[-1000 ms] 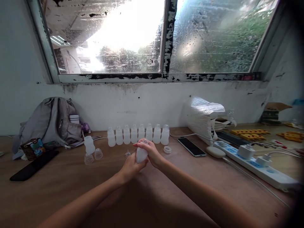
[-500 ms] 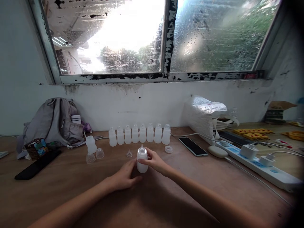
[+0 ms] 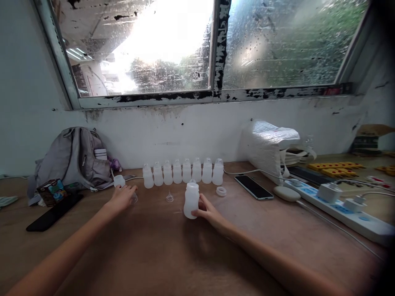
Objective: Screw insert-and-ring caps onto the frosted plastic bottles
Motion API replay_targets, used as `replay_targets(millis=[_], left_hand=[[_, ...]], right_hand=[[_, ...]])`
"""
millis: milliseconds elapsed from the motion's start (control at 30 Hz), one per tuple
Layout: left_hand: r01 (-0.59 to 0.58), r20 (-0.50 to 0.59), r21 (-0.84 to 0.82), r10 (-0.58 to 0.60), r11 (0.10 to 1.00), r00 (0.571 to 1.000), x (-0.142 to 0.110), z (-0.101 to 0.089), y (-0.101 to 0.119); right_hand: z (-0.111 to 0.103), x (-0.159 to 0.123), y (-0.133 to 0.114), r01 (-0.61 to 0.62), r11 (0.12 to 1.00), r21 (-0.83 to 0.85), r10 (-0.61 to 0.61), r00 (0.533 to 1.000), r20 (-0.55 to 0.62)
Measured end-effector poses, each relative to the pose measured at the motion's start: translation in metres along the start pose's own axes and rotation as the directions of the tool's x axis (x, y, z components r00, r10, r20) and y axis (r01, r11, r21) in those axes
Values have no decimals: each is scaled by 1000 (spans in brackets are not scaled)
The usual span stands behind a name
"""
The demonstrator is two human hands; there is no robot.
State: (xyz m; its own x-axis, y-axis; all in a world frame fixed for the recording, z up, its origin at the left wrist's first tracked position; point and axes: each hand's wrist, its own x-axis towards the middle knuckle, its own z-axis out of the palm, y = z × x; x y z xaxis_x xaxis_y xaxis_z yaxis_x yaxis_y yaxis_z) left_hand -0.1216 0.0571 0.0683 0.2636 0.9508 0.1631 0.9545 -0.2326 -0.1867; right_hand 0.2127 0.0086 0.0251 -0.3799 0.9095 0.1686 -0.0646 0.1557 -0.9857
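My right hand [image 3: 208,211] is closed around the side of a white feeding bottle [image 3: 191,201], with a collar and a clear nipple on top. The bottle tilts slightly. To the left, my left hand [image 3: 122,196] reaches over the clear dome caps, its fingers apart. One dome cap [image 3: 134,198] shows partly beside the fingers; the other is hidden by the hand. Just behind that hand stands an open white bottle [image 3: 119,180], its lower part covered. A loose clear nipple [image 3: 169,197] and a white collar ring [image 3: 221,191] lie on the table.
Several capped feeding bottles [image 3: 177,172] stand in a row by the wall. A grey backpack [image 3: 72,158], a small box [image 3: 52,192] and a black flat object [image 3: 55,211] are at left. A phone [image 3: 253,187], a white bag [image 3: 267,150] and a power strip [image 3: 342,211] are at right.
My left hand has left the bottle and moved left to the dome caps. The right hand keeps the bottle, which has shifted slightly right and up.
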Motion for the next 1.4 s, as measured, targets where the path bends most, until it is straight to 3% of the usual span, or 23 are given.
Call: replay_targets(millis=[100,167,200,267,333,400,533,667,767,967,1200,1400], left_hand=[[-15,-79,-123,6,992,997,2,1,10],[-31,-149,-421,-35,907,988,4,-2,22],[-37,-151,-610,-71,791,986,5,-3,30],[7,-57,-901,-135,434,989,3,-4,49],[97,83,-989,-126,110,989,-4,-1,72],[154,154,-988,-88,-15,984,-13,4,93],[169,160,-985,-161,39,974,-28,16,116],[107,64,-978,-229,181,971,-36,19,119],[57,-5,-970,-253,237,968,-40,14,119],[38,-18,-967,-216,252,976,-45,8,122],[-13,-49,-980,-179,197,983,-47,14,120],[-35,-72,-971,-148,238,986,-49,10,120]], right_hand=[[-5,0,-5,-8,996,88,11,999,-41],[-7,-1,-7,-31,993,118,40,997,-73],[-8,-1,-8,-38,992,124,48,996,-81],[-9,-1,-10,-22,994,111,33,995,-98],[-9,-2,-12,23,998,56,-16,992,-125],[-9,-3,-15,63,998,-23,-66,985,-157],[-8,-6,-18,84,986,-142,-108,979,-174],[-5,-8,-16,78,969,-233,-110,986,-126],[0,-10,-13,74,957,-281,-107,989,-103],[7,-13,-13,95,939,-331,-125,990,-69],[6,-13,-11,88,947,-308,-127,986,-107],[8,-13,-10,76,950,-302,-113,988,-107]])
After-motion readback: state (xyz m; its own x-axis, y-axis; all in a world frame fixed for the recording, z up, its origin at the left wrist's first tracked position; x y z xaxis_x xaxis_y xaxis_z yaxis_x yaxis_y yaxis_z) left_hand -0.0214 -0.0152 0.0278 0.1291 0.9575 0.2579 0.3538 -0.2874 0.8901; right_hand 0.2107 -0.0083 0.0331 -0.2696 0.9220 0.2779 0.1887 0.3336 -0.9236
